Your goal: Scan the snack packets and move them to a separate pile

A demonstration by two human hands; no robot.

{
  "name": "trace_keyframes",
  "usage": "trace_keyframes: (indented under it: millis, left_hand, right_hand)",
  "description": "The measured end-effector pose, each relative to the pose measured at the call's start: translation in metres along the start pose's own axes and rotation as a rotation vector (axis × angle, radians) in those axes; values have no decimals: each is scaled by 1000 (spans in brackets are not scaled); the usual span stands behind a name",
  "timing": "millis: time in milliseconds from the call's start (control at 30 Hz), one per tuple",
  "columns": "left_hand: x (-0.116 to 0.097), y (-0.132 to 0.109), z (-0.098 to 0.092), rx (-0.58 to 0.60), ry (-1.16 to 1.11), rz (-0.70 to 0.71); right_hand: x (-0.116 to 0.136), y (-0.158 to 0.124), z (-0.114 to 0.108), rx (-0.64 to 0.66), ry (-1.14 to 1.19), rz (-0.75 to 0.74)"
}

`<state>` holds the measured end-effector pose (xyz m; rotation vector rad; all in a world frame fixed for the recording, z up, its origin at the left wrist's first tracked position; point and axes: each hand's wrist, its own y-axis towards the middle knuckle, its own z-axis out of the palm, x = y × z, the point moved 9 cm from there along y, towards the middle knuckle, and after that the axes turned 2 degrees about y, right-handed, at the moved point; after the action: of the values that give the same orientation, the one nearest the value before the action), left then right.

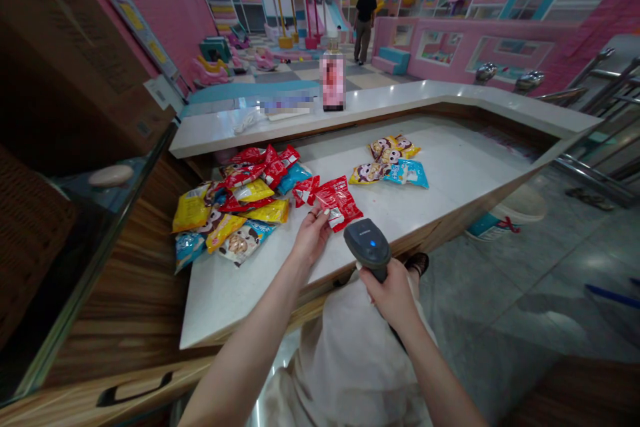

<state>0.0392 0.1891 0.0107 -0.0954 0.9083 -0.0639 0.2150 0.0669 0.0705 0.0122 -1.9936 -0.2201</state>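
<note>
Red snack packet [339, 203] lies just ahead of half-open, empty left hand [313, 237], long axis diagonal; right hand [393, 295] wraps barcode scanner [369, 245]

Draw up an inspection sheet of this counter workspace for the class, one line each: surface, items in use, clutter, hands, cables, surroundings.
Surface: white counter top with a wooden front, packets lying on it.
Items in use: handheld barcode scanner, blue light lit; red snack packet.
Clutter: heap of mixed snack packets; smaller group of yellow and blue packets; bottle with a blurred label on the raised ledge.
Hands: left hand open, beside the red packet; right hand gripping the scanner.
Cables: nothing seen.
Surroundings: cardboard box at left; pink play area beyond, with a person in a black shirt.
</note>
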Motion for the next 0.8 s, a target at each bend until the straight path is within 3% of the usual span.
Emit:
trace_keyframes:
  millis: [133, 333, 800]
  left_hand:
    - [1, 8, 4, 8, 28, 31]
    - [3, 10, -4, -42, -1, 70]
    - [5, 9, -2, -2, -27, 86]
  right_hand:
    - [8, 3, 2, 9, -50, -33]
    - [16, 3, 4, 19, -134, -72]
    - [19, 3, 3, 11, -143, -46]
